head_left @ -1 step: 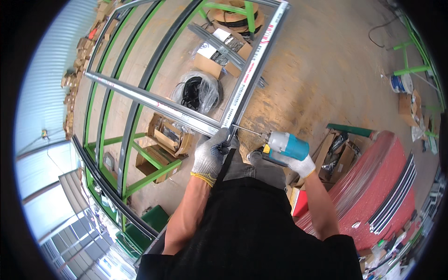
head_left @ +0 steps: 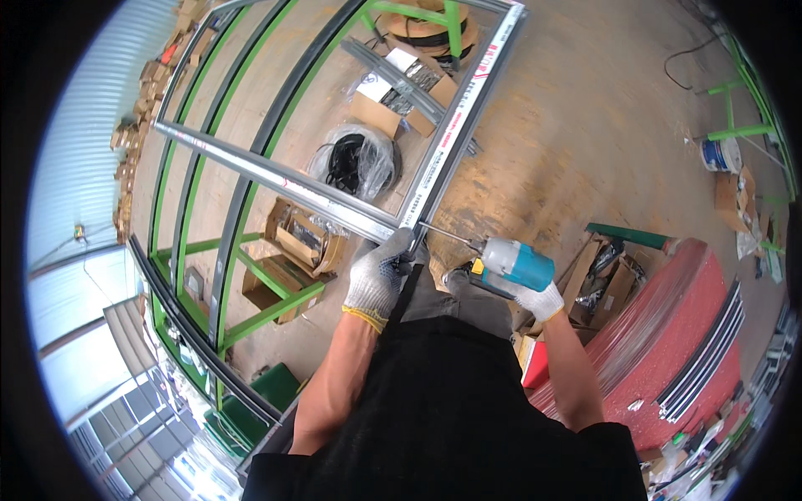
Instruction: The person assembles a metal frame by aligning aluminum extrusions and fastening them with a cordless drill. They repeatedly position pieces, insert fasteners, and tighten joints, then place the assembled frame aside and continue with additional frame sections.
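Note:
A grey metal window or door frame with printed protective film lies across a green rack in front of me. My left hand, in a white knitted glove with dark palm and yellow cuff, is closed around its near corner. My right hand, gloved too, grips a teal and grey power drill. From the drill a long thin bit points left, its tip at the outer side of that corner. Whether the tip has entered the metal cannot be made out. The drill body hides most of my right fingers.
The green rack carries long black-padded bars. Under the frame are open cardboard boxes and a plastic-wrapped black coil. A large film-wrapped red bundle lies right of me, beside a long carton. A white bucket stands far right.
The picture has shifted very slightly. Both hands keep their holds, and the bit stays at the frame's corner.

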`<move>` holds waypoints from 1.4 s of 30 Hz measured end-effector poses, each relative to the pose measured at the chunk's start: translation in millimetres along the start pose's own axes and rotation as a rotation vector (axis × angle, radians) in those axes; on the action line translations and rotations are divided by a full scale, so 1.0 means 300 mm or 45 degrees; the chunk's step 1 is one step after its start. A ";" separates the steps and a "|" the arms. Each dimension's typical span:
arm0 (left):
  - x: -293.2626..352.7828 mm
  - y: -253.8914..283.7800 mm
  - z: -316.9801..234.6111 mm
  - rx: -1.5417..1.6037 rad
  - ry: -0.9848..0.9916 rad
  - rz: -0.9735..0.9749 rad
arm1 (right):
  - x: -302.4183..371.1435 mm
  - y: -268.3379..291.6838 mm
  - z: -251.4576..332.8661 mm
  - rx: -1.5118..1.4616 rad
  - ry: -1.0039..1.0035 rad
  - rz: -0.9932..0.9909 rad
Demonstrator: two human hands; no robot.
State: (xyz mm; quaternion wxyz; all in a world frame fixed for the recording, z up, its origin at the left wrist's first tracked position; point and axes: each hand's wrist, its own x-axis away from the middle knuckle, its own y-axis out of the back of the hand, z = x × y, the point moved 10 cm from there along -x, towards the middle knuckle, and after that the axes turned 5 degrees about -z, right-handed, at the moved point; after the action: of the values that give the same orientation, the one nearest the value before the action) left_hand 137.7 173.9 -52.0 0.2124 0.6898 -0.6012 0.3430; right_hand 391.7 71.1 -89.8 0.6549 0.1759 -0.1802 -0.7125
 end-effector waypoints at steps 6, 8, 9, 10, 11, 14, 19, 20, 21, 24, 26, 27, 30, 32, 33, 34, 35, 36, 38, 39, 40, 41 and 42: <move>-0.001 0.019 -0.015 -0.024 0.000 0.008 | -0.011 -0.001 0.059 0.121 0.163 -0.055; 0.002 0.018 -0.026 -0.061 -0.019 0.006 | -0.016 0.003 0.027 0.020 0.064 -0.059; -0.001 0.022 -0.032 -0.095 -0.032 -0.011 | -0.015 0.005 0.022 0.030 0.058 -0.070; -0.004 0.026 -0.035 -0.132 -0.050 -0.020 | -0.012 0.000 -0.002 -0.039 -0.032 -0.060; -0.009 0.030 -0.035 -0.154 -0.060 -0.022 | -0.009 -0.005 -0.015 -0.071 -0.083 -0.058; -0.030 0.075 -0.033 -0.193 -0.100 -0.024 | 0.023 -0.004 -0.040 -0.171 -0.225 -0.082; -0.044 0.287 -0.039 -0.185 -0.192 -0.165 | 0.084 0.057 -0.035 -0.298 -0.289 -0.202; -0.046 0.336 -0.037 -0.145 -0.203 -0.187 | 0.101 0.073 -0.040 -0.347 -0.321 -0.237; -0.049 0.386 -0.038 -0.117 -0.220 -0.213 | 0.118 0.088 -0.046 -0.394 -0.346 -0.274; -0.047 0.533 -0.046 -0.010 -0.276 -0.223 | 0.180 0.092 -0.093 -0.403 -0.533 -0.271; -0.043 0.640 -0.033 0.105 -0.260 -0.268 | 0.221 0.086 -0.119 -0.541 -0.629 -0.312; -0.045 0.690 -0.025 0.166 -0.227 -0.287 | 0.231 0.082 -0.120 -0.551 -0.617 -0.312; -0.010 0.813 0.013 0.310 -0.052 -0.302 | 0.229 0.085 -0.086 -0.378 -0.414 -0.248; 0.043 0.876 0.038 0.279 0.048 -0.373 | 0.221 0.083 -0.060 -0.256 -0.284 -0.262; 0.068 0.903 0.045 0.173 0.096 -0.457 | 0.213 0.088 -0.032 -0.123 -0.163 -0.285; 0.106 0.895 0.052 0.152 0.122 -0.420 | 0.227 0.080 -0.072 -0.430 -0.331 -0.361; 0.129 0.876 0.043 0.121 0.098 -0.394 | 0.232 0.064 -0.104 -0.575 -0.457 -0.391; 0.156 0.848 0.033 0.088 0.075 -0.370 | 0.236 0.050 -0.112 -0.654 -0.507 -0.423; 0.194 0.760 -0.004 0.049 0.004 -0.282 | 0.235 0.033 -0.117 -0.729 -0.571 -0.457; 0.192 0.692 -0.026 0.013 -0.019 -0.198 | 0.229 0.031 -0.113 -0.724 -0.584 -0.459; 0.186 0.625 -0.048 -0.019 -0.037 -0.126 | 0.224 0.032 -0.107 -0.720 -0.597 -0.460; 0.183 0.551 -0.075 -0.040 -0.073 -0.021 | 0.208 0.044 -0.074 -0.640 -0.510 -0.448; 0.178 0.492 -0.091 -0.095 -0.068 0.024 | 0.192 0.063 -0.040 -0.560 -0.423 -0.439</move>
State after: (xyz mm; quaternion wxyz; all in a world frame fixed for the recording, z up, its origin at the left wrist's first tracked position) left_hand -9.8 129.0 -12.3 0.2186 0.6846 -0.6254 0.3039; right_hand 409.3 11.8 -91.8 0.5084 -0.0606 -0.0939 -0.8539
